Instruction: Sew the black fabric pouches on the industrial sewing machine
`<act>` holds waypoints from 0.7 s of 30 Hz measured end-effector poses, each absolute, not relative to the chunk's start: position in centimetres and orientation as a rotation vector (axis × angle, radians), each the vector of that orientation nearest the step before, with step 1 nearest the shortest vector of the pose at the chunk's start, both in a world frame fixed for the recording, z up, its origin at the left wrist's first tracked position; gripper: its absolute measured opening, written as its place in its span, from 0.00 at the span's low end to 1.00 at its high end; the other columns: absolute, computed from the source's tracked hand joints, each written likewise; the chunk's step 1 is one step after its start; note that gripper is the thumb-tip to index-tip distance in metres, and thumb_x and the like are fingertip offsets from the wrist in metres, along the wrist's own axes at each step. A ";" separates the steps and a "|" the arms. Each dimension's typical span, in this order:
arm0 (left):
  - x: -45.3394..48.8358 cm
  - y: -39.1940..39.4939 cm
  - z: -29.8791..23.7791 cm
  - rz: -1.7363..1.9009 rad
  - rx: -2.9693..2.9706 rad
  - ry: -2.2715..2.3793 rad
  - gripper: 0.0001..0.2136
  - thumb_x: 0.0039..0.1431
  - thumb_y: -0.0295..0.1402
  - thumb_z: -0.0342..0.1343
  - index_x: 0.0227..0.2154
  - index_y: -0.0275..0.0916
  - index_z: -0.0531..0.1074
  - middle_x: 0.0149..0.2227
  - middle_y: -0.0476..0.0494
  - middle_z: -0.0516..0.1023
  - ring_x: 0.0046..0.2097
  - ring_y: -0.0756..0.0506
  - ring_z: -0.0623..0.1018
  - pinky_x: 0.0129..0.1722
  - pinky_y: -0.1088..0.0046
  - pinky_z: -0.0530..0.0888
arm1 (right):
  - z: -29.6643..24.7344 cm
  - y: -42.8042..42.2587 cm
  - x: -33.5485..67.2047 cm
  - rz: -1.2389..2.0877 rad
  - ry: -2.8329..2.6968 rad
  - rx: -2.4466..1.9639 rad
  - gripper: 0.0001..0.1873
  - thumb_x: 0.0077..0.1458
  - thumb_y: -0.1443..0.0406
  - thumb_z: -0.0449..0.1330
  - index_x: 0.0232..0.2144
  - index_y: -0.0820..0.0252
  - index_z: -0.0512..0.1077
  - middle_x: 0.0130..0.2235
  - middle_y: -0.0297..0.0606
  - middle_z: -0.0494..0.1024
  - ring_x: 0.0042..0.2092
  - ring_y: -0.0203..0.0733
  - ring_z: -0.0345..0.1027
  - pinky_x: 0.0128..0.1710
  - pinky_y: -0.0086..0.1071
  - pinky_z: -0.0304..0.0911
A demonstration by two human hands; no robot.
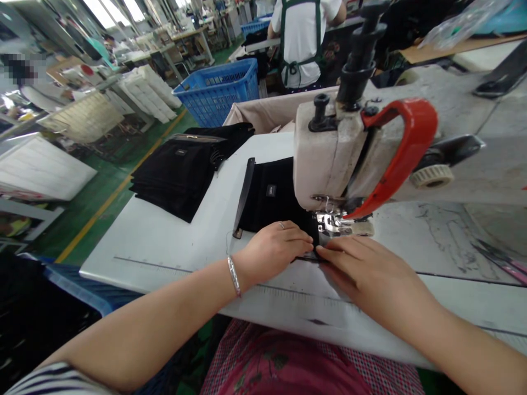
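Worktable (164,241) with one sewing machine (329,159)

Green-floored workshop around a white surface. Left to right: one blue basket (218,90) behind, one stack of black cloth (177,170), one black piece (267,192) under the needle. Two hands, left hand (274,247) and right hand (366,271), lie flat on that piece, fingers outstretched, gripping nothing.

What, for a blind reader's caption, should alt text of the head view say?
The left hand and right hand press black fabric flat at the foot of a sewing machine on a white table. A stack of black pieces lies farther left, a blue basket beyond it.
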State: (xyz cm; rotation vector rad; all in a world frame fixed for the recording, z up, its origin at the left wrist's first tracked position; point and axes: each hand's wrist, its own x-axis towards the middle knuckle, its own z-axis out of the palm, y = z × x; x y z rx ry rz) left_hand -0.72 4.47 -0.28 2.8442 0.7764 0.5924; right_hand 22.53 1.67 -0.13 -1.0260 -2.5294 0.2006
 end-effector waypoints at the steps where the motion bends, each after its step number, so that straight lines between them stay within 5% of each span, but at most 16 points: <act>1: -0.7 4.9 -0.3 0.593 2.843 0.786 0.10 0.65 0.24 0.49 0.45 0.33 0.72 0.46 0.44 0.78 0.49 0.48 0.75 0.53 0.68 0.73 | -0.1 2.1 22.5 0.169 -2.547 -1.027 0.13 0.61 0.65 0.55 0.47 0.58 0.73 0.41 0.41 0.75 0.42 0.47 0.70 0.42 0.42 0.66; 8: -0.4 7.3 -0.4 0.672 2.844 0.894 0.10 0.66 0.25 0.48 0.42 0.36 0.74 0.44 0.47 0.78 0.47 0.48 0.76 0.52 0.70 0.73 | -0.8 3.8 22.3 -0.016 -2.565 -1.140 0.16 0.63 0.62 0.51 0.50 0.60 0.71 0.41 0.42 0.76 0.35 0.46 0.69 0.31 0.39 0.62; 21: -0.3 10.0 -1.1 0.664 2.840 1.055 0.09 0.63 0.25 0.52 0.39 0.40 0.77 0.39 0.47 0.78 0.45 0.46 0.76 0.47 0.70 0.73 | -1.7 4.5 22.7 0.090 -2.484 -1.128 0.12 0.63 0.64 0.53 0.45 0.56 0.75 0.41 0.40 0.77 0.42 0.48 0.72 0.37 0.40 0.67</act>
